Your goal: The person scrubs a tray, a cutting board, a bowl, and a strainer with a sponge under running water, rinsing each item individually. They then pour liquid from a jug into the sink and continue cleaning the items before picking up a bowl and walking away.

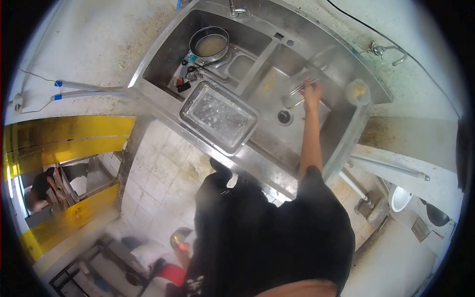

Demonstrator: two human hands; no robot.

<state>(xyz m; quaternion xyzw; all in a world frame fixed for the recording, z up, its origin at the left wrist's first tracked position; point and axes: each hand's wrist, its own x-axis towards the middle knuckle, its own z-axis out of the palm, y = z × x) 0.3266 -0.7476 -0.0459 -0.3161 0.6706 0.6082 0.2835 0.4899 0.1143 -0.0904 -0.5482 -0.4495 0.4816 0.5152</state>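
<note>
My right hand reaches over the right sink basin, closed around thin shiny metal utensils whose kind is blurred. Below it lies the dark round drain. Down at the lower left, beside my dark clothing, my left hand is closed on a round shiny metal dish, partly blurred. A rectangular metal tray with whitish spots rests across the sink's front edge, away from both hands.
In the left basin stands a round pan with cloudy liquid, among several small items. A clear tub with something yellow sits on the right rim. Taps rise behind. A yellow-panelled opening is at left, a metal frame below.
</note>
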